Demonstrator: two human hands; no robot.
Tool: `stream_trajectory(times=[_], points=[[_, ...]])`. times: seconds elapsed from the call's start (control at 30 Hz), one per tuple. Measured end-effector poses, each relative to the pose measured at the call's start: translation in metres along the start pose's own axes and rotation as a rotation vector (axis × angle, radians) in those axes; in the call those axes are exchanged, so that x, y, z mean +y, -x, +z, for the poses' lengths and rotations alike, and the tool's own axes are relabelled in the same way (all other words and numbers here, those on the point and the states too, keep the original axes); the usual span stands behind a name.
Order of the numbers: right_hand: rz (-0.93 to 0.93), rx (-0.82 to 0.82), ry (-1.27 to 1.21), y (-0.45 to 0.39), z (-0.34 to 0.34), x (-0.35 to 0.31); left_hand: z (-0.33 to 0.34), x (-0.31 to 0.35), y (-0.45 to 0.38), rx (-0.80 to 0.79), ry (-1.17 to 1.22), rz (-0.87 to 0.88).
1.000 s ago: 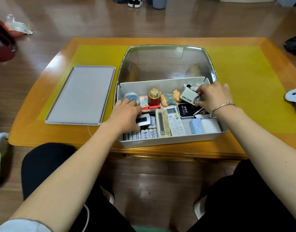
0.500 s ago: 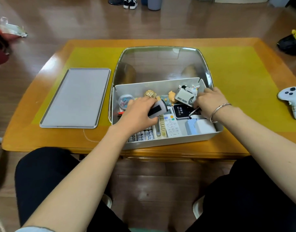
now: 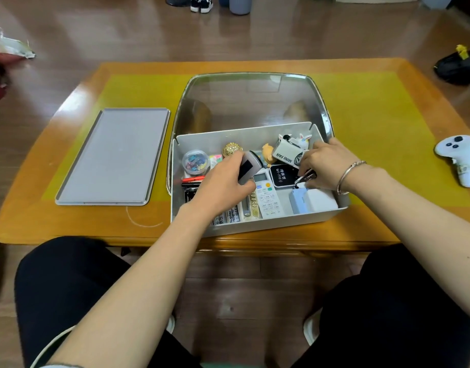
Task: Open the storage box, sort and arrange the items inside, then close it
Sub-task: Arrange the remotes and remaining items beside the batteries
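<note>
I judge the job about midway: the storage box point(image 3: 255, 224) sits open on the bench point(image 3: 361, 115) in front of me, its lid point(image 3: 111, 155) lying flat just left of it, sorting under way, closing not yet done. My left hand point(image 3: 220, 184) grasps a small grey-and-black gadget point(image 3: 247, 167) above the remote point(image 3: 267, 195). My right hand point(image 3: 325, 163) pinches the mini fan box point(image 3: 287, 152). Batteries point(image 3: 228, 216) line the near wall; a clip tub point(image 3: 195, 162) occupies the far-left corner.

Soft, even daylight fills my view. Pale glare streaks the wooden floor point(image 3: 127, 30) beyond the table's far edge and sheens the storage box's clear lid point(image 3: 252, 99). Shadows beneath my arms stay faint. The wide lens bows the table point(image 3: 387, 229) edges, and the corners smear.
</note>
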State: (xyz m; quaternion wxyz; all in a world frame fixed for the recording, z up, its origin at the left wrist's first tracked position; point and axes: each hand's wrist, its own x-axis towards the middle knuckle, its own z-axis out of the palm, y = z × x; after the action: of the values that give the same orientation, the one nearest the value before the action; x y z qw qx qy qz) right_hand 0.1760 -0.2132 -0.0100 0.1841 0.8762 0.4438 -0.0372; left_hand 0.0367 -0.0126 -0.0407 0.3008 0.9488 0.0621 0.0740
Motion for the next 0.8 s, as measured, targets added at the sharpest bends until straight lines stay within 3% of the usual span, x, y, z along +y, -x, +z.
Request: stream_trajectory(times=[0.53, 0.8], points=[[-0.044, -0.025, 0.110, -0.007, 0.006, 0.008, 0.005, 0.015, -0.006, -0.021, 0.117, -0.030], [-0.053, 0.153, -0.096, -0.003, 0.001, 0.017, 0.008, 0.020, -0.010, 0.033, 0.201, -0.092]])
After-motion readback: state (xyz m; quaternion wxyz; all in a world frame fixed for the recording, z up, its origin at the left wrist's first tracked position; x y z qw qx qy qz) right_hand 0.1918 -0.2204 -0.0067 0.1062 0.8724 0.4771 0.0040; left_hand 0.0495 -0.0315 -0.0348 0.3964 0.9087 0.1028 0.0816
